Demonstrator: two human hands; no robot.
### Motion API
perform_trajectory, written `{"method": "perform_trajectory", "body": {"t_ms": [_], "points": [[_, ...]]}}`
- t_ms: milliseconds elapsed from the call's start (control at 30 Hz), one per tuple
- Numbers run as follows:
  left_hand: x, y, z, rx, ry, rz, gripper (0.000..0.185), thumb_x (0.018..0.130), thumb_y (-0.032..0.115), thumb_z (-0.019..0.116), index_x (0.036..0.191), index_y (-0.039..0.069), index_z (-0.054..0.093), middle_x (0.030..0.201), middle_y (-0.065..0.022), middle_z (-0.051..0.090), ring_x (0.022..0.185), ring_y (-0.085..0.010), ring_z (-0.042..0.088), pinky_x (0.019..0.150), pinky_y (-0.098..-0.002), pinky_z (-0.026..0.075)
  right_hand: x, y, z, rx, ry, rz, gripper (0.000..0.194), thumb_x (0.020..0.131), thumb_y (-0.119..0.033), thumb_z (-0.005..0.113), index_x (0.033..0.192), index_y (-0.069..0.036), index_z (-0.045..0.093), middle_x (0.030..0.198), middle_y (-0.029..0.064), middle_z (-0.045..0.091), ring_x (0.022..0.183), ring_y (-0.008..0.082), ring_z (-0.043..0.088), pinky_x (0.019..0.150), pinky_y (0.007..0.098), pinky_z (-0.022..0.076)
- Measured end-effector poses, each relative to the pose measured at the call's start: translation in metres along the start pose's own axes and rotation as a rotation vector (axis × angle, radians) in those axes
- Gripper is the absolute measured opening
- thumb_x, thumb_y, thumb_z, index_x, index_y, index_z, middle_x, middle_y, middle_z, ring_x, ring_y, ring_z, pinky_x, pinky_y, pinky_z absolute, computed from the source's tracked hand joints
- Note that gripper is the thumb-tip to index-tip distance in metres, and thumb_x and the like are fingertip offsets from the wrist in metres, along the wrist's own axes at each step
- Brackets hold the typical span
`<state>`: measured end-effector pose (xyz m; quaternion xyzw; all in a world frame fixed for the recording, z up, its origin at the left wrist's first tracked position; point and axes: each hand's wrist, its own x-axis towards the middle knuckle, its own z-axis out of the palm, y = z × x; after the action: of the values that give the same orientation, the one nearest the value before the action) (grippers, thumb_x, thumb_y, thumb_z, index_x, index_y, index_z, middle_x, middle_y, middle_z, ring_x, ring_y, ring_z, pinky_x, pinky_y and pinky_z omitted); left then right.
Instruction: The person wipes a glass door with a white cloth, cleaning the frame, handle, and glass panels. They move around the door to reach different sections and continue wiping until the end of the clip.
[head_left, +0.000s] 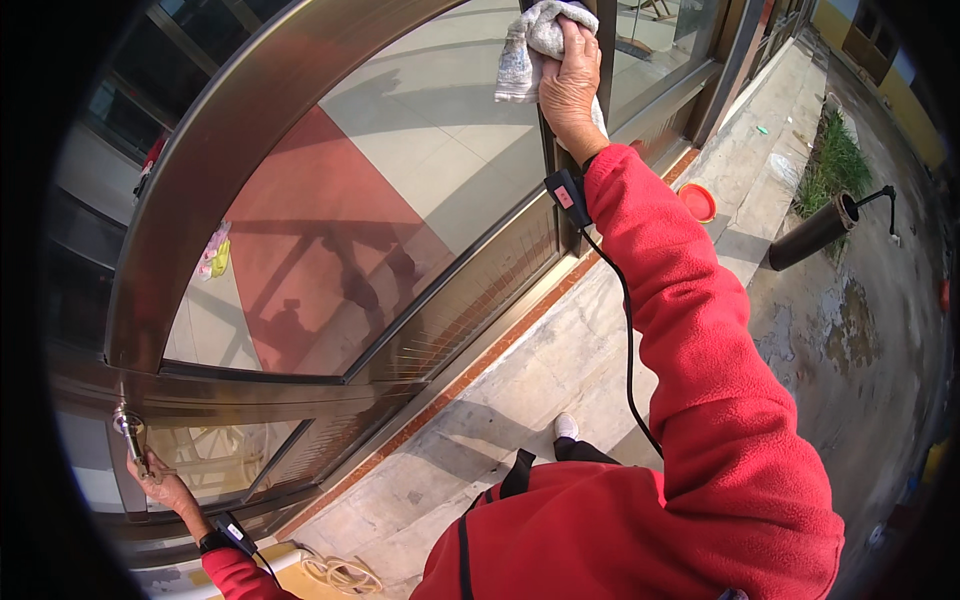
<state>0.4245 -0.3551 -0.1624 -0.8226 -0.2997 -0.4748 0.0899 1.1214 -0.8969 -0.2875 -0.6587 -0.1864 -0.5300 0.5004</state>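
Observation:
My right hand (573, 86) holds a bunched grey-white cloth (536, 52) against the dark metal frame at the right side of a large glass pane (420, 150). Part of the cloth hangs below and behind the fingers. Far to the lower left, my left hand (166, 484) is closed around a metal door handle (133, 435) on the bronze-coloured door frame (247, 397). Through the glass show a red and pale tiled floor, with shadows or reflections across it. Both wrists carry dark strapped devices with cables.
A red round basin (697, 202) stands on the concrete ledge at right. Beyond it a dark pipe (810, 232) sticks up beside grass (836, 161). A coiled pale hose (341, 574) lies at the lower left. My shoe (566, 426) is on the concrete step.

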Motion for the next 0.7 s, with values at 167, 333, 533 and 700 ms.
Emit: {"method": "perform_trajectory", "body": {"t_ms": [167,333,533,700], "points": [[0.002,-0.008,-0.003,0.119,0.018,0.024,0.029,0.101,0.006,0.059,0.128,0.0,0.054,0.109,-0.0083,0.059,0.097,-0.0177,0.057,0.09,-0.0318,0.049,-0.06,0.024,-0.007,-0.056,-0.043,0.061,0.063,0.075,0.009,0.057,0.135,-0.01,0.054,0.133,0.0182,0.053,0.119,0.0405,0.05,0.106,0.0461,0.0392],[0.007,-0.016,-0.012,0.132,0.009,0.088,0.02,0.1,0.009,0.061,0.117,-0.001,0.057,0.099,-0.0073,0.06,0.092,-0.0156,0.056,0.084,-0.0298,0.048,-0.143,0.048,-0.009,-0.176,-0.088,0.247,0.06,0.077,0.006,0.06,0.136,-0.006,0.051,0.134,0.0208,0.05,0.121,0.0424,0.047,0.107,0.0477,0.0374],[0.009,-0.006,-0.017,0.226,0.008,0.06,0.021,0.1,0.018,0.065,0.109,0.0,0.058,0.092,-0.0069,0.059,0.084,-0.0171,0.055,0.079,-0.0321,0.047,-0.235,0.037,-0.004,-0.337,-0.317,0.737,0.066,0.077,0.004,0.063,0.138,-0.003,0.041,0.135,0.0253,0.045,0.123,0.0456,0.044,0.106,0.0512,0.0355],[0.012,0.01,-0.014,0.271,-0.015,0.029,0.029,0.099,0.022,0.066,0.118,0.0,0.059,0.094,-0.0077,0.062,0.087,-0.0187,0.057,0.081,-0.0344,0.048,-0.281,-0.017,0.006,-0.318,-0.396,0.788,0.057,0.074,0.01,0.056,0.13,0.002,0.049,0.138,0.0291,0.043,0.121,0.0493,0.045,0.106,0.0515,0.0379]]}}
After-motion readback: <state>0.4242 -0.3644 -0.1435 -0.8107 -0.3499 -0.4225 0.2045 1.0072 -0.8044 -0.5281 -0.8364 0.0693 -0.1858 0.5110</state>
